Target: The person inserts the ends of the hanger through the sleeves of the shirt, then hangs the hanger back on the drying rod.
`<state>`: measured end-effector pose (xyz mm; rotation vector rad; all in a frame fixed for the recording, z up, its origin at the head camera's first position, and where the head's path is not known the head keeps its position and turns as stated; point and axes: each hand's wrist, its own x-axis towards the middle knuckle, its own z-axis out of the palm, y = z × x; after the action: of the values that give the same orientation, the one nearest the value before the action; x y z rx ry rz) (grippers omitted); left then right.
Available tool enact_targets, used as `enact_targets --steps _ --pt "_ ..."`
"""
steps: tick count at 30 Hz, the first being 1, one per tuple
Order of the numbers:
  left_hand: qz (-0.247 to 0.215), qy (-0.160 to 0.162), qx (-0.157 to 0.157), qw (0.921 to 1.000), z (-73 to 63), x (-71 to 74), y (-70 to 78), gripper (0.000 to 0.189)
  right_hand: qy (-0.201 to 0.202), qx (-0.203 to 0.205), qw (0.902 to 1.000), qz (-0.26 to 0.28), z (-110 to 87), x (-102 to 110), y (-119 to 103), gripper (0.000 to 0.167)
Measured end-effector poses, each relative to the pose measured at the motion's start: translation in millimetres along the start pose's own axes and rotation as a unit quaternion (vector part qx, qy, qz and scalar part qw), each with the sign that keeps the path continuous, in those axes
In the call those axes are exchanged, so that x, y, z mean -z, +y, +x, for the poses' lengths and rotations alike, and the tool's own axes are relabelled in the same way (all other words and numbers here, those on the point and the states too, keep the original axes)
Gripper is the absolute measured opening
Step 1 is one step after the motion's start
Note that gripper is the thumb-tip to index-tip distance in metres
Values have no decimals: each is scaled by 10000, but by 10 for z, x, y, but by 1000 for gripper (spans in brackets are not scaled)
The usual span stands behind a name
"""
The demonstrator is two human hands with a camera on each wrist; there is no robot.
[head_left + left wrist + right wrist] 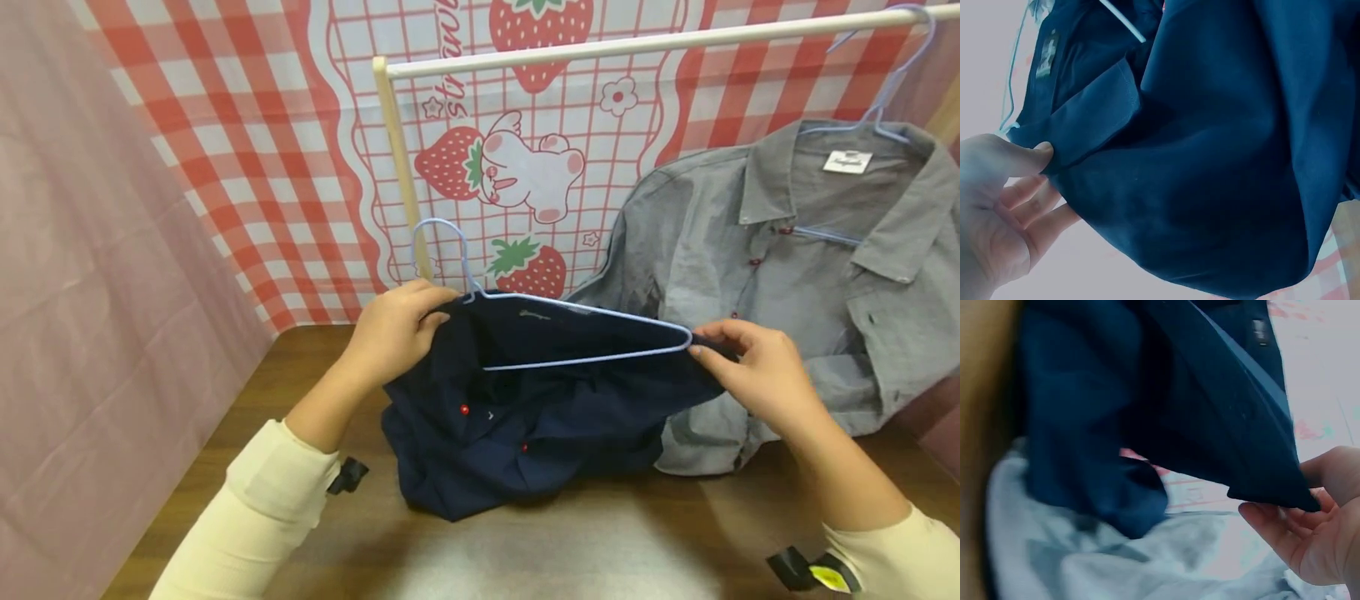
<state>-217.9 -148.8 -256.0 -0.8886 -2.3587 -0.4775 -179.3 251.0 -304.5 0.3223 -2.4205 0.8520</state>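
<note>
A navy blue shirt (pixel 540 425) with red buttons hangs between both hands above the wooden table. A pale lavender hanger (pixel 585 308) lies partly inside its collar opening, with its hook up at the left and its right end bare of cloth. My left hand (pixel 397 329) pinches the shirt's collar and shoulder beside the hook; in the left wrist view the thumb (pixel 1038 153) lies over the cloth. My right hand (pixel 765 375) pinches the opposite edge of the shirt, close to the hanger's right end. In the right wrist view its fingers (pixel 1272 528) hold a pointed navy corner.
A grey shirt (pixel 697 225) hangs on another lavender hanger (pixel 892 92) from the white rail (pixel 637 43) at the right. A wooden post (pixel 401 158) holds the rail's left end. Behind is a strawberry-print cloth (pixel 247 158); a pink curtain (pixel 97 292) falls at the left.
</note>
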Motion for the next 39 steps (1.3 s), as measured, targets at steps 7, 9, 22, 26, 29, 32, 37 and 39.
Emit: enact_targets --steps 7,9,22,26,29,32,37,39 --pt "814 268 -457 9953 -20 -55 -6 29 -171 -421 9988 -203 164 255 -180 18" --pt "1056 349 -561 9922 -22 -80 -10 30 -219 -450 9983 -295 183 293 -232 19" --pt "2206 209 -768 9721 -31 -142 10 32 -326 168 9993 -114 20 294 -623 16" --pt "2222 136 -527 9735 -19 -128 48 31 -202 808 9965 -82 -37 171 -757 16" --pt "2149 158 -345 9759 -5 -129 76 27 -125 1370 9905 -59 -58 48 -842 20" --pt "2037 229 -191 9786 18 -145 113 18 -187 1708 9851 -64 -60 -85 -920 22" --pt "1883 279 4 9817 71 -183 222 11 -601 1663 9840 -204 -20 -318 -1057 20" --pt "1839 289 57 9825 92 -206 266 12 -742 1589 9842 -252 8 -417 -1098 18"
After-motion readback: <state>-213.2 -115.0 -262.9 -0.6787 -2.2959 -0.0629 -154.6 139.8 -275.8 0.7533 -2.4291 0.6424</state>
